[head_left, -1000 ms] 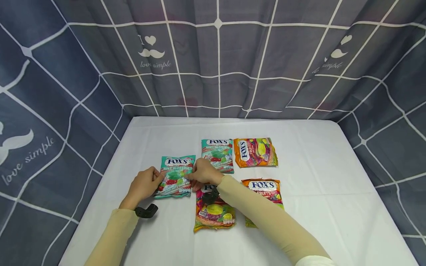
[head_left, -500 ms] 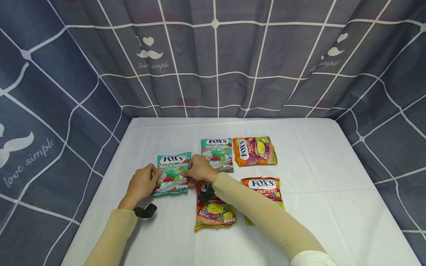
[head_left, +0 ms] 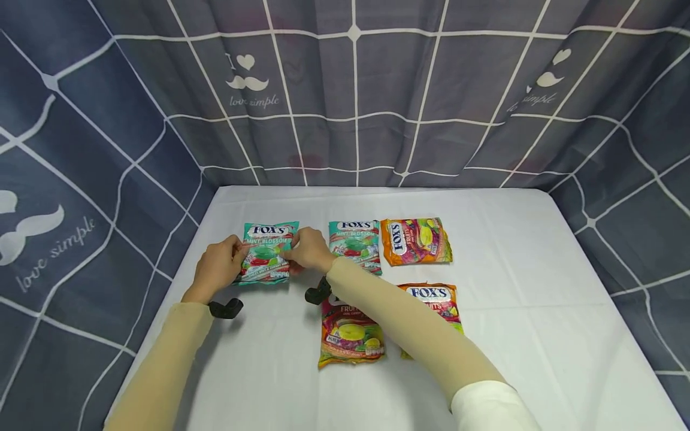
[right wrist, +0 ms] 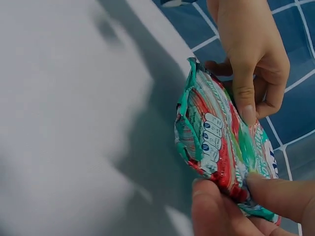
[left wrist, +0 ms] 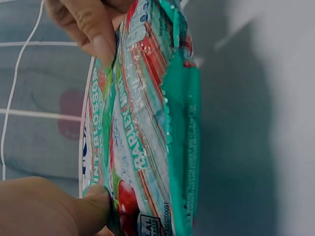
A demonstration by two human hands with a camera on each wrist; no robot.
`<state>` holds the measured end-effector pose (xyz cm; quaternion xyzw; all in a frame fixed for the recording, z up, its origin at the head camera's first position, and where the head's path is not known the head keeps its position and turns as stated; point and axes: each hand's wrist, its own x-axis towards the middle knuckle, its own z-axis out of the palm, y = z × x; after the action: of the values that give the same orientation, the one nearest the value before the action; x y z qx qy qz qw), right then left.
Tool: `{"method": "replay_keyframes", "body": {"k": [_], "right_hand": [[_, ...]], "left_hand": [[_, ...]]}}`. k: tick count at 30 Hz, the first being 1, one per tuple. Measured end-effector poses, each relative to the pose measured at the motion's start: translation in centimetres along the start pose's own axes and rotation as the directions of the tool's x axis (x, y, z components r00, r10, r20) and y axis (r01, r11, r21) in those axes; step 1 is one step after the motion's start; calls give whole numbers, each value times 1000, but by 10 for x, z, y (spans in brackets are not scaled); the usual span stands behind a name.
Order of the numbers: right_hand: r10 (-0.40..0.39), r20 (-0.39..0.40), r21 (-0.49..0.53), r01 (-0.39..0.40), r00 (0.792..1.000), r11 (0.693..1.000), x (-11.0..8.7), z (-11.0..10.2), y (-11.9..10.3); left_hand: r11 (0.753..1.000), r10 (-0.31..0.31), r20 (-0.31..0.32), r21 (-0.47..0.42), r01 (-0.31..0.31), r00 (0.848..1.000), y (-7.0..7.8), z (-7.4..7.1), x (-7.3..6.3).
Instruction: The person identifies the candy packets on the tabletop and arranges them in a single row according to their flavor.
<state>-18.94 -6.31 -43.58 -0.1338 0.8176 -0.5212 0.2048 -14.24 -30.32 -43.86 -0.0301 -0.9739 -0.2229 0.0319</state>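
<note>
Between my two hands is a teal bag of Fox's Mint Blossom candy (head_left: 265, 258), its label facing up. My left hand (head_left: 218, 267) pinches the bag's left side, thumb on the front. The opposite side is pinched by my right hand (head_left: 311, 249), whose thumb (right wrist: 275, 194) presses on the printed face in the right wrist view. Seen from the left wrist, the lower end of the bag (left wrist: 181, 142) stands over the white cloth, with shadow beside it. The fingers behind the bag are partly hidden.
Right of my right hand lie another teal mint bag (head_left: 353, 244) and an orange Fruits candy bag (head_left: 416, 241) turned sideways. Nearer are two more Fruits bags, one (head_left: 353, 338) below my right wrist, the other (head_left: 438, 297) partly behind the forearm. Grey checked curtain (head_left: 388, 96) surrounds the white table (head_left: 539, 269).
Both hands have carried the teal mint bag leftward and farther toward the table's back edge. More of the orange bag under my right wrist shows now. The other bags stay where they were.
</note>
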Motion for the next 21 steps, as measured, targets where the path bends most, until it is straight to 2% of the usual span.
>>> {"method": "replay_keyframes", "body": {"k": [3, 8, 15, 21], "right_hand": [[30, 13, 73, -31, 999, 997, 8, 0, -3], [36, 3, 78, -36, 999, 996, 24, 4, -6], [104, -91, 15, -103, 990, 995, 52, 14, -9], [158, -135, 79, -148, 978, 986, 76, 32, -13]], "left_hand": [[1000, -8, -1, -12, 8, 1000, -8, -2, 9], [999, -28, -23, -35, 27, 999, -21, 0, 23], [998, -47, -105, -49, 42, 993, -33, 5, 43], [992, -118, -145, -56, 111, 982, -44, 4, 55]]}}
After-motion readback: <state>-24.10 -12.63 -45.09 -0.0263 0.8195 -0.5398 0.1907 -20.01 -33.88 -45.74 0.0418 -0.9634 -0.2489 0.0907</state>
